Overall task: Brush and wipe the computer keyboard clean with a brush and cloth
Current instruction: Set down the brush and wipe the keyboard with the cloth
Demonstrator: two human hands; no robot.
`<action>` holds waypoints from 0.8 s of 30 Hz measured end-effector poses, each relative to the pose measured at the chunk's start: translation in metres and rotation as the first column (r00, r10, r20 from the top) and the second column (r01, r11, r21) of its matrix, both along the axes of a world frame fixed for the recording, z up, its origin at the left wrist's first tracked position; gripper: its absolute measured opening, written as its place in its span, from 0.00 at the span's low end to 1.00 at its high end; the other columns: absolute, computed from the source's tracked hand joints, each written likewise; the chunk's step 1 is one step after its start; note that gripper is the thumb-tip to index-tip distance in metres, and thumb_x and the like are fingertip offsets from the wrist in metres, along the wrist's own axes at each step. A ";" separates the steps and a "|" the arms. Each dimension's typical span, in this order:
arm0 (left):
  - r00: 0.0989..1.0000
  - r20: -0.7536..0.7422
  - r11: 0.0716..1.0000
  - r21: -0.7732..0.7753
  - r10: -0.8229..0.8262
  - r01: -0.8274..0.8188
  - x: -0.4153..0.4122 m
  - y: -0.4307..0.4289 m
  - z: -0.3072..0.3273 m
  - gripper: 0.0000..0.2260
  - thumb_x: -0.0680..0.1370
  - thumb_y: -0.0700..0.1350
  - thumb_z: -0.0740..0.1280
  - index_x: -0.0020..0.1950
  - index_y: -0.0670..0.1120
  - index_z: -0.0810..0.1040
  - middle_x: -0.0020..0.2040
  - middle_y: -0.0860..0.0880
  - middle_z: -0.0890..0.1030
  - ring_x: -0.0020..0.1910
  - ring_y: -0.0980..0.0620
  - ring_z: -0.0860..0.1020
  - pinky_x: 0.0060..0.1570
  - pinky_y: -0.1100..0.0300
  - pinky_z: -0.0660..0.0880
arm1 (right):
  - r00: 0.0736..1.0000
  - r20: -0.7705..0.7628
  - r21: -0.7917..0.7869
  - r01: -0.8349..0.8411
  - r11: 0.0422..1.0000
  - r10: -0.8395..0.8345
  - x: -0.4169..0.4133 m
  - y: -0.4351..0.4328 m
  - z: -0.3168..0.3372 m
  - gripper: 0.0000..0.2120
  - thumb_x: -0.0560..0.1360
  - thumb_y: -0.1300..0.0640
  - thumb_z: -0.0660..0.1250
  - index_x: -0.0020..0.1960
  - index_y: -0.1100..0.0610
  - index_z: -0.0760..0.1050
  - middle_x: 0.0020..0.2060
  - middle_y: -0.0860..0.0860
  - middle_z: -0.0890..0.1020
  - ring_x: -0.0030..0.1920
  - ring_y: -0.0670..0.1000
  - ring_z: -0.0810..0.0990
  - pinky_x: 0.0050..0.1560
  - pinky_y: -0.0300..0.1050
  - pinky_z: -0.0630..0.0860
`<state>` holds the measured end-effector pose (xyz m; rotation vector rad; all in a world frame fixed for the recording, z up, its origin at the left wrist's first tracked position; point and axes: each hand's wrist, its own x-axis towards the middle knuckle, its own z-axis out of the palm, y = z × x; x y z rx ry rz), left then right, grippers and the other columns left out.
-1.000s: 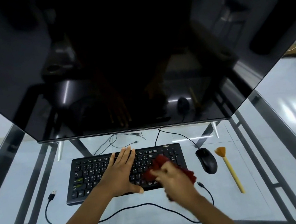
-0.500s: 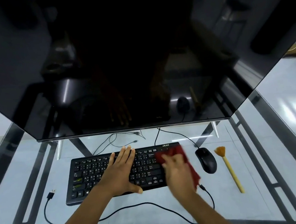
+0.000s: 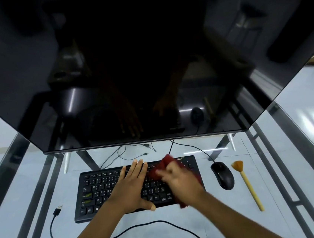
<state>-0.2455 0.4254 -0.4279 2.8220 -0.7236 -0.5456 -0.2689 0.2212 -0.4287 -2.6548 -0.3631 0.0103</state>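
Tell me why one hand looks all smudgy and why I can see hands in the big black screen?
In the head view, the right hand and the red cloth it holds are smeared by motion blur; the left hand on the keyboard looks sharp. The dark screen is glossy, so it mirrors the hands and mouse. The wide lens bends the screen's edges.

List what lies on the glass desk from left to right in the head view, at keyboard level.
USB plug → keyboard → left hand → red cloth under right hand → mouse → brush.
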 end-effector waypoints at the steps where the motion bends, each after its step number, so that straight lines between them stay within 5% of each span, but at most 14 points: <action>1: 1.000 0.003 1.000 -0.001 0.003 -0.003 0.000 0.000 0.000 0.60 0.63 0.72 0.69 0.78 0.46 0.34 0.75 0.51 0.31 0.75 0.51 0.31 0.74 0.47 0.35 | 0.991 0.076 -0.047 0.117 0.992 -0.113 0.009 -0.015 -0.003 0.15 0.79 0.52 0.60 0.63 0.39 0.74 0.54 0.51 0.77 0.43 0.53 0.82 0.43 0.44 0.79; 4: 1.000 -0.001 1.000 0.002 0.004 -0.004 0.000 -0.001 0.000 0.60 0.63 0.72 0.69 0.78 0.47 0.34 0.74 0.52 0.30 0.75 0.51 0.31 0.75 0.47 0.36 | 0.898 0.057 -0.123 0.440 0.889 -0.436 0.017 -0.027 -0.006 0.17 0.82 0.54 0.60 0.70 0.51 0.72 0.60 0.56 0.74 0.42 0.55 0.83 0.45 0.46 0.80; 6: 1.000 0.000 1.000 0.006 0.007 -0.007 0.000 -0.001 0.000 0.60 0.63 0.72 0.69 0.77 0.47 0.34 0.74 0.52 0.30 0.75 0.51 0.31 0.75 0.47 0.36 | 0.925 0.035 -0.113 0.381 0.918 -0.379 0.006 0.001 -0.012 0.17 0.80 0.55 0.63 0.69 0.53 0.73 0.55 0.57 0.75 0.37 0.55 0.83 0.39 0.46 0.81; 9: 1.000 0.008 1.000 0.014 -0.002 0.002 0.000 0.000 0.000 0.60 0.64 0.73 0.68 0.77 0.46 0.34 0.76 0.49 0.31 0.75 0.51 0.31 0.75 0.47 0.36 | 1.000 -0.008 -0.150 -0.030 0.988 0.029 -0.019 0.022 -0.019 0.21 0.78 0.56 0.66 0.70 0.51 0.69 0.55 0.55 0.74 0.42 0.54 0.82 0.34 0.43 0.79; 11: 1.000 0.007 1.000 0.007 -0.003 0.003 0.000 0.000 0.001 0.60 0.63 0.73 0.68 0.77 0.46 0.34 0.77 0.49 0.32 0.75 0.51 0.31 0.74 0.48 0.35 | 0.997 0.012 -0.102 0.083 0.991 -0.082 -0.008 0.002 -0.011 0.20 0.77 0.55 0.65 0.68 0.47 0.72 0.54 0.53 0.75 0.43 0.53 0.81 0.40 0.43 0.81; 14: 1.000 0.010 1.000 -0.009 0.002 -0.002 -0.001 0.001 0.001 0.60 0.63 0.73 0.68 0.78 0.47 0.34 0.77 0.50 0.33 0.75 0.51 0.31 0.74 0.48 0.34 | 0.840 0.033 0.006 0.541 0.841 -0.541 0.009 -0.021 -0.008 0.14 0.78 0.58 0.66 0.63 0.53 0.78 0.52 0.60 0.77 0.35 0.59 0.82 0.39 0.52 0.83; 18: 1.000 0.022 1.000 -0.005 0.001 -0.001 0.000 0.002 0.000 0.60 0.63 0.73 0.68 0.78 0.47 0.34 0.78 0.50 0.34 0.75 0.52 0.32 0.74 0.49 0.34 | 0.942 0.045 -0.122 0.337 0.934 -0.333 0.000 0.020 -0.013 0.15 0.73 0.57 0.73 0.59 0.55 0.80 0.43 0.57 0.79 0.26 0.54 0.79 0.27 0.44 0.80; 20: 1.000 0.018 1.000 0.008 -0.008 0.008 0.001 0.003 0.001 0.60 0.63 0.73 0.68 0.78 0.47 0.34 0.78 0.50 0.35 0.75 0.53 0.32 0.74 0.49 0.34 | 0.962 0.036 -0.136 0.271 0.953 -0.269 0.004 0.004 -0.010 0.17 0.75 0.56 0.70 0.64 0.52 0.78 0.48 0.57 0.78 0.34 0.55 0.81 0.37 0.48 0.83; 22: 1.000 0.008 1.000 0.012 -0.003 0.003 0.000 0.003 0.002 0.60 0.63 0.73 0.68 0.78 0.47 0.35 0.78 0.49 0.35 0.75 0.52 0.32 0.74 0.49 0.34 | 0.894 0.042 -0.109 0.448 0.887 -0.446 0.015 -0.020 -0.007 0.15 0.79 0.53 0.64 0.65 0.50 0.77 0.51 0.57 0.76 0.45 0.59 0.79 0.50 0.54 0.80; 24: 1.000 0.008 1.000 0.016 -0.007 0.007 0.000 0.002 0.003 0.60 0.63 0.73 0.68 0.78 0.46 0.35 0.78 0.49 0.35 0.75 0.52 0.32 0.73 0.49 0.33 | 0.812 0.083 -0.075 0.583 0.809 -0.578 0.017 -0.025 -0.007 0.14 0.78 0.53 0.67 0.62 0.52 0.79 0.49 0.59 0.76 0.47 0.61 0.77 0.50 0.57 0.78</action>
